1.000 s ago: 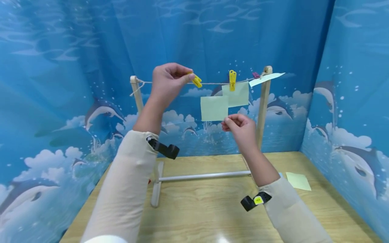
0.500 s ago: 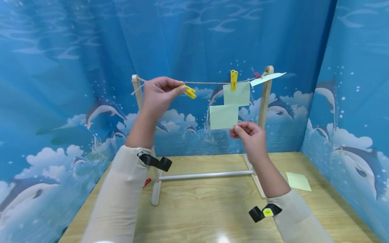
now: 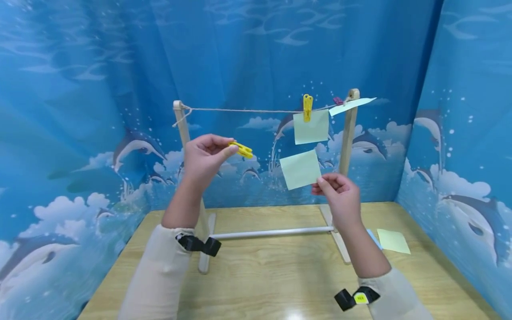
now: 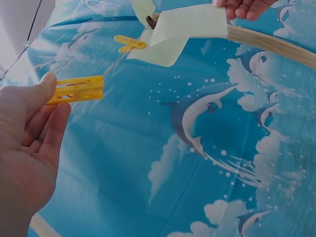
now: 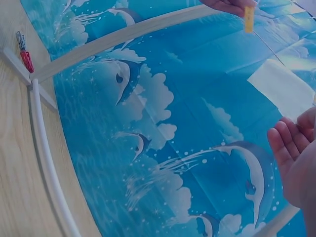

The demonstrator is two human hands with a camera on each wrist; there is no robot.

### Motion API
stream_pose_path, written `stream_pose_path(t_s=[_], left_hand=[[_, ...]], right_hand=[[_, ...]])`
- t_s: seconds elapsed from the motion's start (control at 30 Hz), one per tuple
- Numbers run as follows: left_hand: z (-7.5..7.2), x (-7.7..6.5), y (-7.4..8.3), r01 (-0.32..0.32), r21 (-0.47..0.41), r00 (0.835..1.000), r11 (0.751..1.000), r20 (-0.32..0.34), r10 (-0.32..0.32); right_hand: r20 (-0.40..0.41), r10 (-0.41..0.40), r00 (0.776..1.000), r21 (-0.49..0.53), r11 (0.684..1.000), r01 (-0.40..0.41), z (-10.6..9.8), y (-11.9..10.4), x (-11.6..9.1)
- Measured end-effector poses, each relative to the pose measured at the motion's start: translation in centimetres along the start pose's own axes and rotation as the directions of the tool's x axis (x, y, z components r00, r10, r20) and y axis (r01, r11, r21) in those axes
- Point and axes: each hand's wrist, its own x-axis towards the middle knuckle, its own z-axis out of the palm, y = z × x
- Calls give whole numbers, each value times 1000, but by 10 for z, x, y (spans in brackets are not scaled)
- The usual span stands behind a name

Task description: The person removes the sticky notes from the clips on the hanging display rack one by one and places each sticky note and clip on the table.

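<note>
My left hand (image 3: 206,160) pinches a yellow clothespin (image 3: 242,150) by one end, below the string (image 3: 244,110) of a wooden frame. In the left wrist view the clothespin (image 4: 79,90) lies between thumb and fingers. My right hand (image 3: 340,198) pinches the lower right corner of a pale green paper sheet (image 3: 301,170), which tilts in the air. Just above it, another pale green sheet (image 3: 312,128) hangs on the string from a second yellow clothespin (image 3: 307,108). A third sheet (image 3: 352,106) sticks out sideways at the right post, by a purple clothespin (image 3: 338,101).
The frame has a left post (image 3: 182,124), a right post (image 3: 348,133) and a white bottom bar (image 3: 272,233) on the wooden table (image 3: 264,284). One more green sheet (image 3: 394,241) lies at the right. Red clothespins (image 5: 25,60) lie by the left foot. A dolphin-print curtain (image 3: 248,53) surrounds everything.
My left hand has come down from the string and slightly left with the yellow clothespin. My right hand has moved right and down, and its sheet has tilted, apart from the hanging one.
</note>
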Motion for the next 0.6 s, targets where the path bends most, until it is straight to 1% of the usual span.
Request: stream_pose_path(t_s=[0.1,0.33,0.47,0.6], left_hand=[[-5,-5,-5,22,4,1000,1000,-8,-22],[-17,-17,-17,67,-51,997,996,-19,-68],[-22,-24,-26,128,-62,991,990,-26,-130],[-26,-33,-35,193,-60,981,979,-5,-193]], right_hand=[[-32,5,999,8,1000,-5,-6,1,-1],[-86,21,996,-16,1000,-23,-18,7,-4],[-101,34,994,-23,999,-36,-22,12,-6],[-97,48,994,-42,998,-52,-27,16,-9]])
